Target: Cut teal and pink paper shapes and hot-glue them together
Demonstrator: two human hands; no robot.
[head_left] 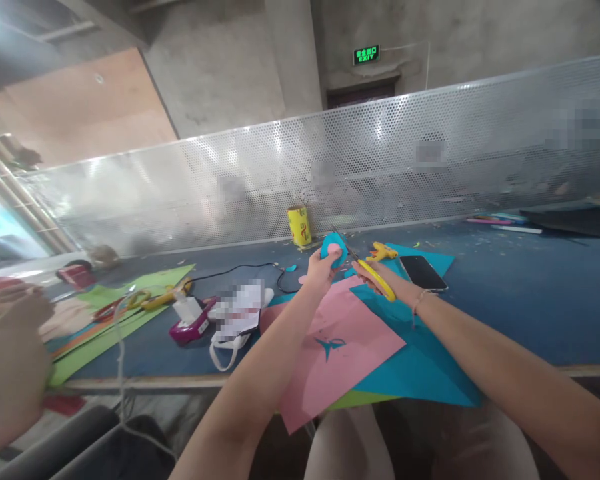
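Observation:
My left hand (324, 267) pinches a small blue paper piece (325, 248) with a pink round paper piece (334, 249) lying over it. Yellow-handled scissors (387, 287) are gripped in my right hand (373, 275), their blades pointing up and left beside the blue paper's edge. Whether the blades touch the paper I cannot tell. Below my hands lies a pink paper sheet (350, 327) with a cut-out through which blue shows. Under it spreads a larger blue sheet (430, 360).
Right of my hands are a yellow glue gun (383, 252) and a phone (423, 273). A yellow can-like container (299, 225) stands by the perforated metal screen (260, 180). To the left sit a purple power strip (193, 327), green paper (90, 353) and another person's hand (15, 333).

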